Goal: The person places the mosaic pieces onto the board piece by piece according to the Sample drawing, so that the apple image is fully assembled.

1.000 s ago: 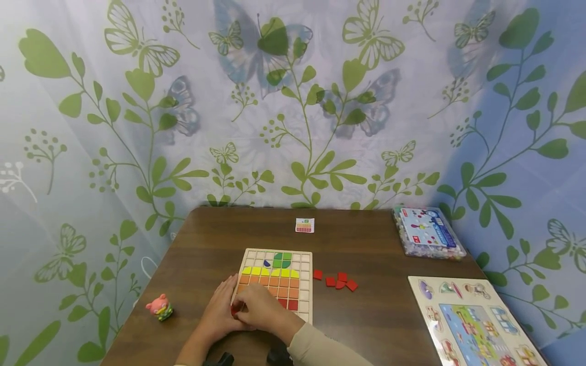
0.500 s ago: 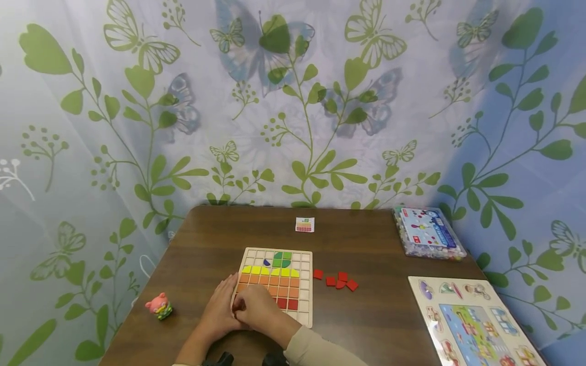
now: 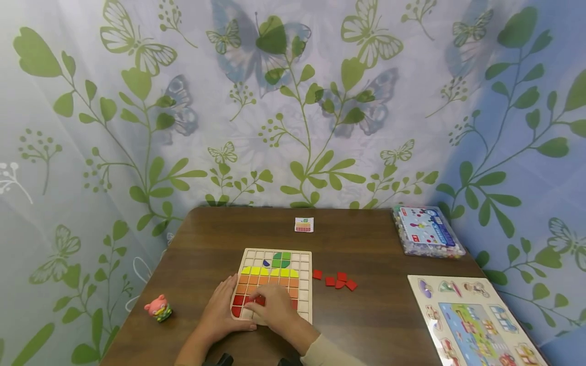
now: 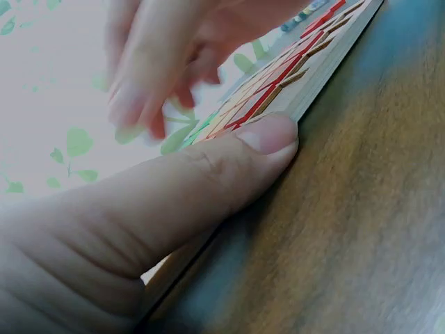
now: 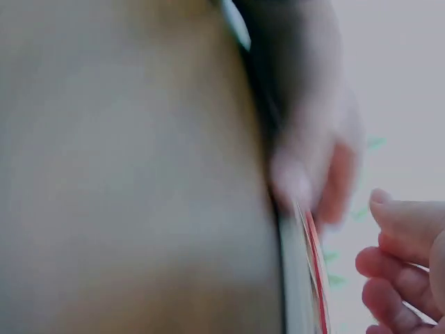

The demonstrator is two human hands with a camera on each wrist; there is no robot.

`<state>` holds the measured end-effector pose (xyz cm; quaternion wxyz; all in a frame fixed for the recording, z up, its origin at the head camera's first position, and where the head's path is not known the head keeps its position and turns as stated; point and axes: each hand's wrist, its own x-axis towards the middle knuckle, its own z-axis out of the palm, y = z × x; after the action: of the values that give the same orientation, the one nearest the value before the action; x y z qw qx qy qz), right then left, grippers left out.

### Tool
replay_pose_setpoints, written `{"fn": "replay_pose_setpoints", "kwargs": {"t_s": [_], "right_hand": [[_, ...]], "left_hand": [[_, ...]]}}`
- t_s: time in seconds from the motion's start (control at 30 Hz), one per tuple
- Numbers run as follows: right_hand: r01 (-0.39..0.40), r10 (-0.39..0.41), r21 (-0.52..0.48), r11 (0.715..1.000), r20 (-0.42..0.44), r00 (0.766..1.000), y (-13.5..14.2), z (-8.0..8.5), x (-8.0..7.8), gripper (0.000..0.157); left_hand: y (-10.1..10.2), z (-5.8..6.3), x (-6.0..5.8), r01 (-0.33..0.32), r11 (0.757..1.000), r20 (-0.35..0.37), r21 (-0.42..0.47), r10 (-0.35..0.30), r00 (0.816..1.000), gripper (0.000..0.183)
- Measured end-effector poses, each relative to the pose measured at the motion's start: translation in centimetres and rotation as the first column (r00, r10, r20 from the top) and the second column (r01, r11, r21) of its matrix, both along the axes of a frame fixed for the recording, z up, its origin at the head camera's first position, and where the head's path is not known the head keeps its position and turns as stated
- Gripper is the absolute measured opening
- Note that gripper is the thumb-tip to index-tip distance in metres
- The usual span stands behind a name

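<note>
A wooden grid board (image 3: 305, 277) lies on the table, with green, yellow, orange and red tiles set in its squares. My left hand (image 3: 221, 312) rests against its left side, fingers stretched along the edge and thumb (image 4: 271, 136) on the near rim. Over the lower rows hovers my right hand (image 3: 276, 307), fingers loosely bent and apart, nothing between them in the right wrist view. A rounded red tile (image 3: 236, 310) sits in the bottom-left corner square. One small blue piece (image 3: 266, 263) is among the upper squares. The right hand hides part of the red row.
Several loose red tiles (image 3: 330, 281) lie right of the board. A small pattern card (image 3: 304, 224) is beyond it. At left stands a pink toy figure (image 3: 158, 307). A clear box (image 3: 428, 232) and a picture puzzle (image 3: 418, 300) occupy the right side.
My right hand has moved right, off the board's lower-left corner, and its fingers have loosened, uncovering the red tile there. The left hand holds its place, its thumb now showing along the near edge.
</note>
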<state>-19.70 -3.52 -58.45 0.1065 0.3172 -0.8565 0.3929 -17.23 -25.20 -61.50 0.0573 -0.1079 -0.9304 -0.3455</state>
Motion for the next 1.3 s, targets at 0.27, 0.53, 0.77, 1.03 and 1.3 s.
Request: {"fn": "replay_pose_setpoints", "kwargs": {"t_s": [0.27,0.53,0.77,1.03,1.3], "right_hand": [[0.405,-0.407,-0.037,0.913,-0.112,0.907,10.0,-0.6,-4.2,0.017],[0.339,-0.329,0.182,0.923,-0.087,0.940,12.3,-0.8,-5.4,0.016],[0.194,-0.187,0.136,0.972,-0.059,0.981,9.0,1.3,-2.9,0.009],[-0.216,0.252,0.292,0.932,-0.090,0.964,0.7,1.2,0.4,0.004],[-0.179,0.250,0.331,0.926,-0.187,0.950,-1.7,0.3,0.5,0.005]], "left_hand": [[0.2,0.3,0.0,-0.019,1.000,0.073,-0.011,0.019,0.997,0.152],[-0.4,0.4,-0.1,-0.009,1.000,0.048,-0.018,0.010,0.999,0.152],[0.0,0.4,-0.2,-0.001,1.000,0.060,-0.019,0.002,0.998,0.150],[0.2,0.1,-0.3,0.037,0.999,-0.066,-0.031,-0.039,0.997,0.145],[-0.1,-0.2,-0.1,0.043,0.999,-0.087,-0.028,-0.046,0.995,0.143]]}}
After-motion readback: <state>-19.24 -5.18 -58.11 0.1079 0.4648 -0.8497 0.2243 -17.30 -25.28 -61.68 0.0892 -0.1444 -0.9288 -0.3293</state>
